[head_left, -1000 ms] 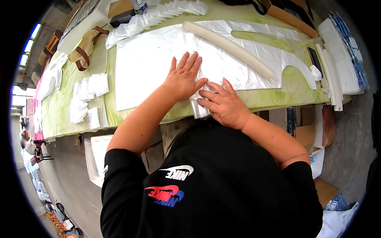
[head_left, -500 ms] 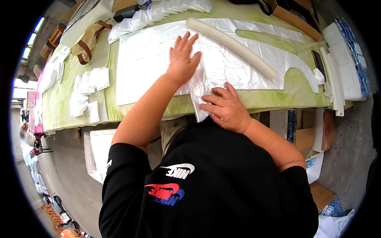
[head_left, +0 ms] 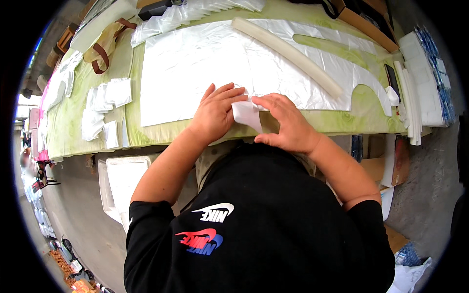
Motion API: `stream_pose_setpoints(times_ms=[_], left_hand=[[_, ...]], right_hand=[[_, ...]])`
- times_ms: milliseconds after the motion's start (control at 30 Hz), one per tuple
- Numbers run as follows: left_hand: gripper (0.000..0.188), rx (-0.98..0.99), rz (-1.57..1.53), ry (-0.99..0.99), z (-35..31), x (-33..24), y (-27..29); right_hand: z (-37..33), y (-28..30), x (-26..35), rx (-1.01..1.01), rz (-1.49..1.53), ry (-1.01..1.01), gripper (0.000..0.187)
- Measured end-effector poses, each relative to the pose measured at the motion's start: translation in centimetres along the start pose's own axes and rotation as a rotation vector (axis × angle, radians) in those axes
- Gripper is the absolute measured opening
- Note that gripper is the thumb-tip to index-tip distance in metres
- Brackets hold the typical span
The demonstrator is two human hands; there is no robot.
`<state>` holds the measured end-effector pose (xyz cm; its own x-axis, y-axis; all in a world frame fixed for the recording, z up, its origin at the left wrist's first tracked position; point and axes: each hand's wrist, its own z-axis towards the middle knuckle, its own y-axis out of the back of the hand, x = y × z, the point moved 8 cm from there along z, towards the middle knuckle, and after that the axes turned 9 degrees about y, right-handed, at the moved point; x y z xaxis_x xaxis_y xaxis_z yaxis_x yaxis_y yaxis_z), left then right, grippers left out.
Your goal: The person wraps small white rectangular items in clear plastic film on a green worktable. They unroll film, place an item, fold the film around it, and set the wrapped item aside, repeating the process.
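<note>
A small folded piece of thin white plastic film (head_left: 247, 116) lies between my hands at the table's near edge. My left hand (head_left: 213, 113) rests at its left side, with its fingers stretched out flat and their tips on the film. From the right, my right hand (head_left: 292, 124) curves around it, thumb and fingers apart; a fingertip touches the film's upper edge and the thumb is by its lower corner. Under and beyond the hands spreads a large white plastic sheet (head_left: 185, 68) with rounded cut-outs at its right end. A long pale tube (head_left: 288, 54) lies slantwise across it.
Small folded white packets (head_left: 118, 93) sit on the green table cover (head_left: 132, 139) at left, near a beige bag with brown handles (head_left: 105, 46). More packets (head_left: 181, 17) overlap along the back. White rolls (head_left: 408, 100), a dark flat object (head_left: 392, 82) and a cardboard box (head_left: 369, 22) are at right.
My left hand has come down and nearer from the middle of the sheet. The long film strip is now folded into a short piece, and my right hand has turned around its right side.
</note>
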<state>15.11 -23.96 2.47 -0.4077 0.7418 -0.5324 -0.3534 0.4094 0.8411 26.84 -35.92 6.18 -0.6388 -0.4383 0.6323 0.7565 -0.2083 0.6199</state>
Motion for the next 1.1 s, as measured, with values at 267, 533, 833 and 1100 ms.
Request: stream_pose_setpoints(times_ms=[267,533,833,1100], left_hand=[[0.051,-0.047,-0.314,0.287,0.9,2.1,0.8],[0.073,-0.143,-0.188,0.352,1.4,3.0,0.9],[0.077,0.006,0.331,0.152,3.3,1.1,-1.0],[0.062,0.122,0.171,-0.114,-1.5,-2.0,-0.4]], right_hand=[[3.1,-1.8,-7.9,-0.041,0.281,-0.628,0.018],[5.2,-2.2,-10.5,0.076,0.007,-0.775,0.029],[4.9,-1.9,-9.2,0.001,-0.045,-0.784,0.045],[-2.2,-3.4,-2.1,-0.016,0.541,-0.676,0.036]])
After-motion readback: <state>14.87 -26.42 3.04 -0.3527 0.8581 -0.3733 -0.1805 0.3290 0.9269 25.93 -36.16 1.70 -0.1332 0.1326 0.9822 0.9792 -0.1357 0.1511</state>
